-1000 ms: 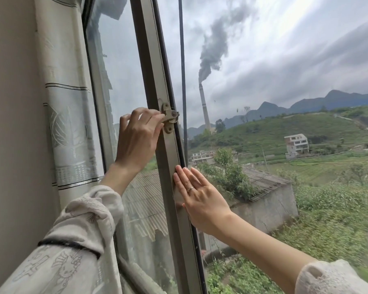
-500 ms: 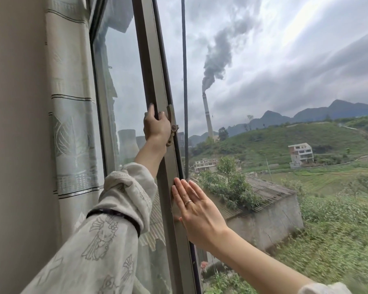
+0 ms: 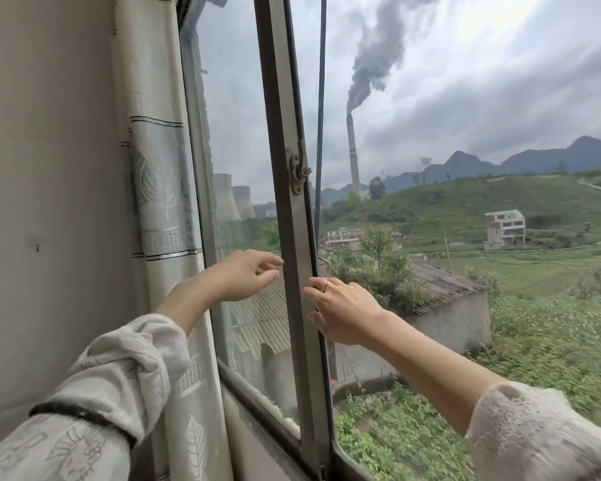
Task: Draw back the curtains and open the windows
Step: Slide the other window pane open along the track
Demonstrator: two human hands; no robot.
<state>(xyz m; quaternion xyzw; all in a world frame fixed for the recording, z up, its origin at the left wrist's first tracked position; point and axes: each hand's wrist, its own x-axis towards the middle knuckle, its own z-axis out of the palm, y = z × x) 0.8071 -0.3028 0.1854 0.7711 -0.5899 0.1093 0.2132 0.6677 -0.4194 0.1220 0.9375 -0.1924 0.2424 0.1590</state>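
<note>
The pale patterned curtain (image 3: 160, 203) hangs bunched against the wall at the left, clear of the glass. The grey metal window frame (image 3: 294, 244) runs upright through the middle, with its small latch (image 3: 297, 170) at mid-height. Left of it is the glass pane (image 3: 236, 151). My left hand (image 3: 243, 277) hovers in front of the pane just left of the frame, fingers spread, holding nothing. My right hand (image 3: 344, 308), with a ring on one finger, rests its fingertips and thumb against the frame's right edge, below the latch.
A plain wall (image 3: 49, 203) fills the left side. A dark cable (image 3: 321, 98) hangs outside just right of the frame. The lower sill rail (image 3: 257, 394) slopes down to the right. Outside are a tiled roof, fields, houses and a smoking chimney.
My left hand has let go of the latch and dropped to below it, fingers spread. My right hand went from a flat palm on the frame to fingertips on its right edge.
</note>
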